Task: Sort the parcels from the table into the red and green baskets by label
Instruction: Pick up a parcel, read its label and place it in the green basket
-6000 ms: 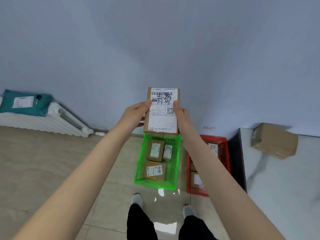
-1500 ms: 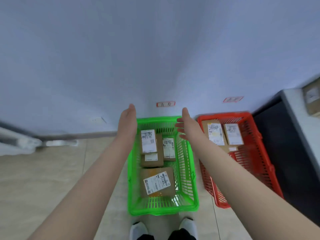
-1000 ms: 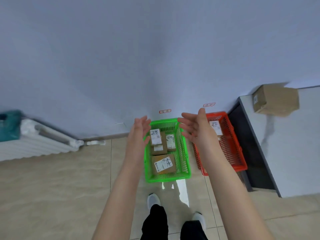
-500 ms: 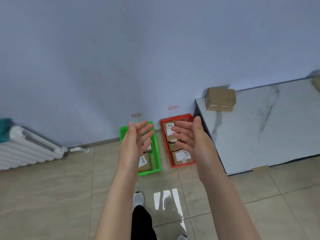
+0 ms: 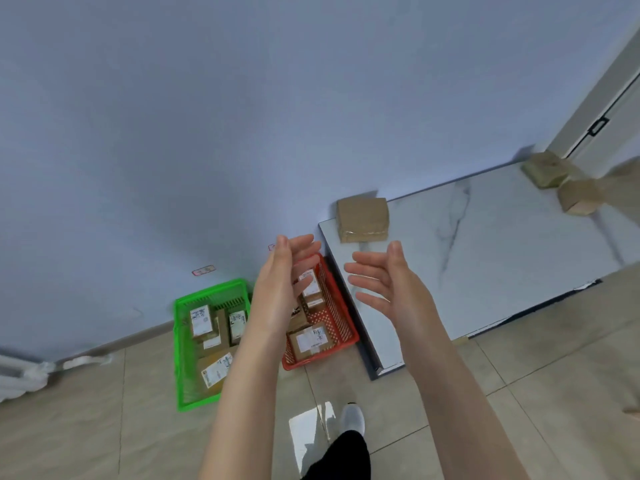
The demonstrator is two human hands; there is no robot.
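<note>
- Both hands are empty, raised with palms facing each other and fingers loosely spread. The right hand (image 5: 391, 289) shows over the left edge of the worktop (image 5: 502, 265). The left hand (image 5: 280, 289) is just off that edge.
- The red basket (image 5: 341, 308) stands on the floor against the worktop's left side, and the green basket (image 5: 178, 341) stands beyond it, further left. Both hold labelled boxes.
- The nearest parcel (image 5: 362, 220) sits on the worktop's far-left corner by the wall, ahead of the hands and slightly right. I judge the right hand to be nearer it.
- It looks nearly square and a little wider than deep, with its wider side running along the wall and a taped face turned towards the person. No label shows from here.
- Two more parcels (image 5: 547, 169) lie blurred at the worktop's far-right end.
</note>
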